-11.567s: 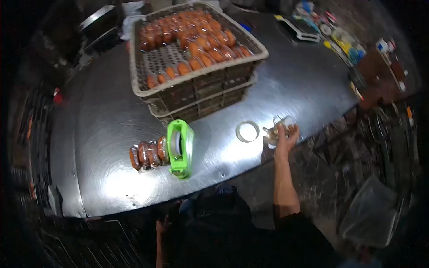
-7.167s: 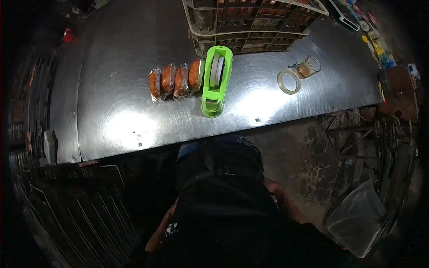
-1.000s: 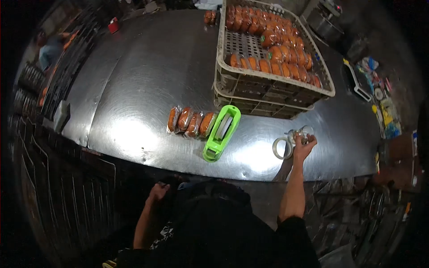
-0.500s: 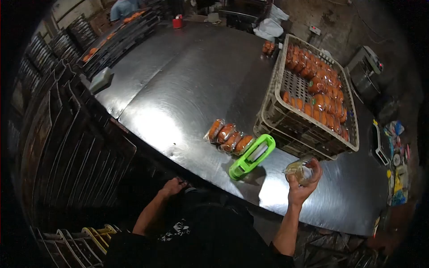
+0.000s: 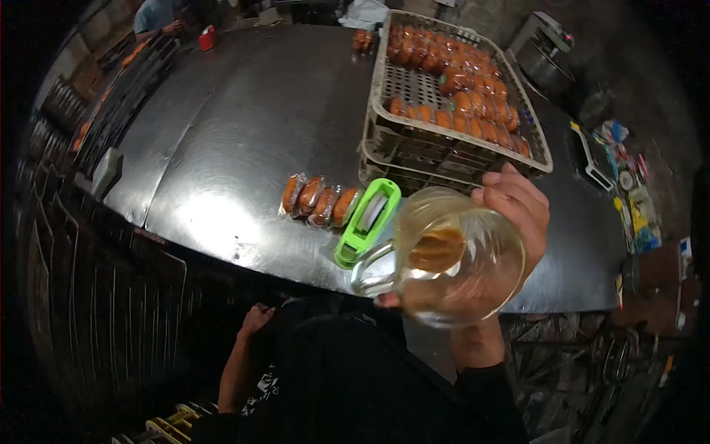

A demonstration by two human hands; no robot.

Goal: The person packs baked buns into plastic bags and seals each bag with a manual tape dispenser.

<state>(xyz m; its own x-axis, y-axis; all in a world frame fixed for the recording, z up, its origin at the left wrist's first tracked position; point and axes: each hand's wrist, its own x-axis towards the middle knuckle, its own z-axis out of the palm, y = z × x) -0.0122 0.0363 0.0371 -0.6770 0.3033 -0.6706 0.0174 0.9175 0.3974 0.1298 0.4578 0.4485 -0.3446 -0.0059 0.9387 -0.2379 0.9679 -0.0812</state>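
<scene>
Close to the camera, my right hand (image 5: 521, 203) is wrapped round a clear glass mug (image 5: 473, 296). The mug is tilted, so its round mouth or base and the handle at its left side show, with some brown liquid inside. My left hand (image 5: 257, 317) hangs low beside my body, below the table's front edge; its fingers are dim and I cannot make out their pose. On the table, left of the mug, lies a bright green tape dispenser (image 5: 367, 222) with a roll of tape in it. Touching or beside it is a row of several clear-wrapped brown buns (image 5: 318, 200).
A plastic crate (image 5: 458, 137) of wrapped buns stands on another crate at the right of the metal table (image 5: 251, 111). Behind are a small bun pack (image 5: 362, 41), a red container (image 5: 207, 38) and a person in blue (image 5: 154, 15). Dark trays (image 5: 111, 259) stand at left.
My right hand has lifted the glass mug from above the table up close to the camera and tilted it. The view has shifted, and my left hand stays low by my body.
</scene>
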